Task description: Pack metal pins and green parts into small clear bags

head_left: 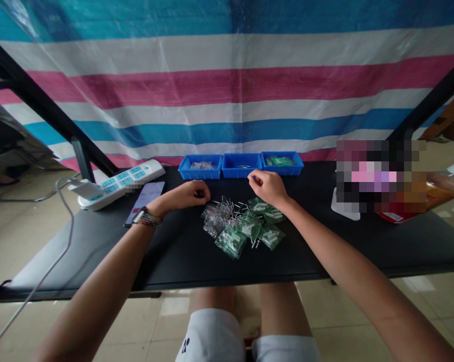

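My left hand [191, 195] rests on the black table [174, 251] with its fingers curled in; what they hold is hidden. My right hand [268, 187] is closed in a pinch near the middle blue tray [242, 166], holding something too small to name. Between and just in front of the hands lies a heap of small clear bags [217, 218] with metal pins, and several bags with green parts [249, 226]. A left blue tray [200, 167] holds clear bags. A right blue tray [282, 163] holds green parts.
A white power strip [117, 183] with its cable lies at the table's left rear, a phone [146, 201] beside it. Packaged goods [400, 201] and a white object [344, 208] sit at the right. A striped tarp hangs behind. Black frame posts stand at both sides.
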`<control>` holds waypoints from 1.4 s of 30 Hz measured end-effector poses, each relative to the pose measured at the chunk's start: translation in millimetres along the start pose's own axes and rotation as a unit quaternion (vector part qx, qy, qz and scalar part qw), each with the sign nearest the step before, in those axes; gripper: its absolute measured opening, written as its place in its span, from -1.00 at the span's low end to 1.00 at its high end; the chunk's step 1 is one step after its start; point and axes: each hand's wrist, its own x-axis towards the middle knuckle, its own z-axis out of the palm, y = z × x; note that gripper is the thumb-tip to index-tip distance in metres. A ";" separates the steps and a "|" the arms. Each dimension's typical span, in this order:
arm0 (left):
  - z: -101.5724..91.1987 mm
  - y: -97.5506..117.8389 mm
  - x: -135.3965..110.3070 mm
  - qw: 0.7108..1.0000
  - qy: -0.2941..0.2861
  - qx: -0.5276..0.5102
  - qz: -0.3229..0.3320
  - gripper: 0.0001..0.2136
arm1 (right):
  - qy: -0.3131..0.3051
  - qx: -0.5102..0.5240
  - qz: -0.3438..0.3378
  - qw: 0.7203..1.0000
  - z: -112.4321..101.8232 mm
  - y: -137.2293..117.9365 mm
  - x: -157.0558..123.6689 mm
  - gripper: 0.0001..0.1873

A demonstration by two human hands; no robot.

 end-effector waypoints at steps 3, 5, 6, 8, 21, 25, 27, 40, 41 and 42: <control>-1.4 -1.7 -0.6 0.998 0.020 -0.040 -0.034 -0.76 | 0.010 0.060 0.009 0.998 -0.9 -2.0 0.5 -0.77; 1.8 2.9 0.1 0.996 0.042 -0.064 -0.035 -0.75 | 0.007 0.136 0.021 0.990 0.1 -5.6 0.1 -0.79; 4.9 7.2 0.8 0.995 0.051 -0.077 -0.032 -0.76 | -0.001 0.182 0.031 0.983 1.4 -8.6 -0.4 -0.82; 13.1 18.8 2.5 0.992 0.068 -0.101 -0.024 -0.78 | -0.026 0.272 0.054 0.960 5.2 -17.0 -1.7 -0.81; 34.8 56.5 6.1 0.983 0.143 -0.118 0.009 -0.65 | -0.055 0.321 0.000 0.945 5.3 -64.3 -6.0 -0.98; 35.9 58.3 6.0 0.984 0.155 -0.086 0.003 -0.54 | -0.038 0.307 0.011 0.951 7.4 -64.5 -7.5 -0.93; 37.0 57.9 6.0 0.981 0.166 -0.097 -0.002 -0.52 | -0.031 0.315 0.034 0.948 10.6 -61.7 -7.5 -0.93; 39.8 48.4 2.5 0.977 0.206 -0.039 0.035 -0.68 | -0.045 0.436 0.140 0.888 14.6 -54.6 -7.7 -0.92; 40.1 48.5 2.5 0.978 0.203 -0.032 0.042 -0.69 | -0.048 0.436 0.139 0.888 14.2 -54.8 -7.8 -0.92; 40.4 49.0 2.4 0.978 0.200 -0.025 0.047 -0.70 | -0.050 0.437 0.140 0.887 14.1 -55.0 -7.8 -0.92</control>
